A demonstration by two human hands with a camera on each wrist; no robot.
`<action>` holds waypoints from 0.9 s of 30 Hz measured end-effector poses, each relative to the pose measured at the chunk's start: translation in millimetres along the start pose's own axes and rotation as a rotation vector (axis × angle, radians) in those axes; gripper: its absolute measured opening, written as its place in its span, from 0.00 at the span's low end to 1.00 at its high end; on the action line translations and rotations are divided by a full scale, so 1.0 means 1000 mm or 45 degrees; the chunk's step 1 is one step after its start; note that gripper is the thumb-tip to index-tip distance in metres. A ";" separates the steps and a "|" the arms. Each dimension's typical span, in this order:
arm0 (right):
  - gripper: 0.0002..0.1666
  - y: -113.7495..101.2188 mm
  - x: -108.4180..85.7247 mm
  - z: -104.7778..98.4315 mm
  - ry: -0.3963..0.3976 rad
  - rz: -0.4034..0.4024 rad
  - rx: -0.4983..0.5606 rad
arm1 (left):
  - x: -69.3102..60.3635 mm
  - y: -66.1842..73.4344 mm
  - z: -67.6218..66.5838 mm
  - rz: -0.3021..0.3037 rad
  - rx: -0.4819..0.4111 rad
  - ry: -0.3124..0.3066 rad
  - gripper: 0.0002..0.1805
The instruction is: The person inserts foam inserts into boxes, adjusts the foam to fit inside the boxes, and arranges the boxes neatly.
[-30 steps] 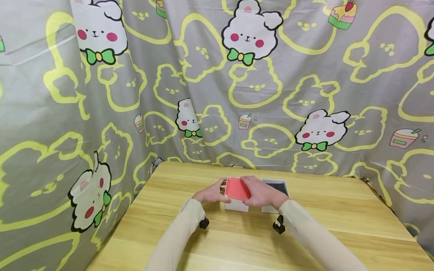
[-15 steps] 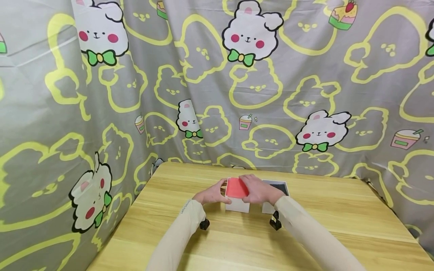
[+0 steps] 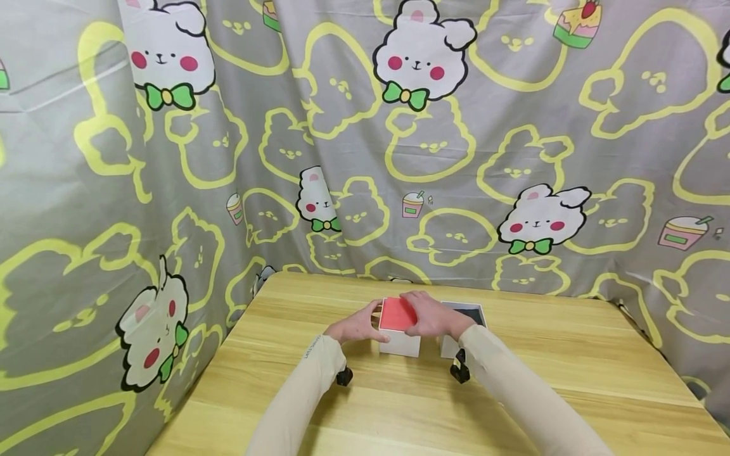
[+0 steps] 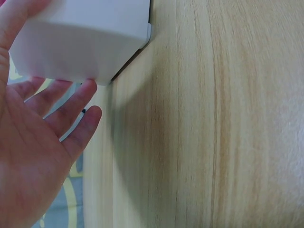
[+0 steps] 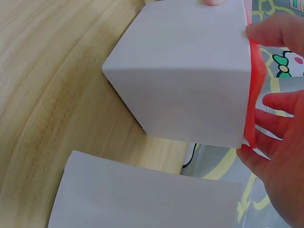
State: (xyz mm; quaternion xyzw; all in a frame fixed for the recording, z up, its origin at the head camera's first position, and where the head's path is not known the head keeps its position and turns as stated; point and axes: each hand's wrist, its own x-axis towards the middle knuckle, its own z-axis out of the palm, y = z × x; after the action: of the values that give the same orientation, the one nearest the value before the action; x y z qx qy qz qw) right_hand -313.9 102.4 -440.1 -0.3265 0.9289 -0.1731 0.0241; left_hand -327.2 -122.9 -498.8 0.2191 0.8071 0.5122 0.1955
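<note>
A white box (image 3: 399,343) stands on the table with a red sheet (image 3: 395,313) over its open top. My left hand (image 3: 355,325) holds the box from the left, thumb at the front and fingertips against its side in the left wrist view. My right hand (image 3: 435,316) spans the right part of the red sheet, thumb at the near edge and fingers toward the far edge. In the right wrist view the red sheet (image 5: 256,90) bulges slightly past the box rim. What lies under the sheet is hidden.
A second white box (image 3: 449,349) with a dark inside (image 3: 470,315) stands just right of the first, partly behind my right wrist. Both stand on a wooden table (image 3: 399,411). A patterned grey curtain (image 3: 365,152) hangs behind and to the left.
My right hand has moved slightly left and settled lower at the top of the box. The red sheet, earlier tilted and overhanging the front, now lies flatter within the rim. The left hand stays put.
</note>
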 end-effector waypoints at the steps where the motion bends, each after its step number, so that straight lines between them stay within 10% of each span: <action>1: 0.50 0.000 0.000 0.000 0.000 0.001 0.010 | 0.000 0.000 0.000 0.003 -0.002 -0.003 0.52; 27: 0.38 0.002 0.002 0.007 0.022 -0.090 0.054 | 0.002 -0.003 -0.001 0.005 -0.026 -0.010 0.53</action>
State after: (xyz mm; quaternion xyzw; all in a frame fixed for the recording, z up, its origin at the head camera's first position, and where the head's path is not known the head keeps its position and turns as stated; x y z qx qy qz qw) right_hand -315.7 99.9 -447.3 -0.3570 0.9131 -0.1964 0.0168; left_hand -330.2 -123.8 -500.9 0.2205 0.8008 0.5198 0.1998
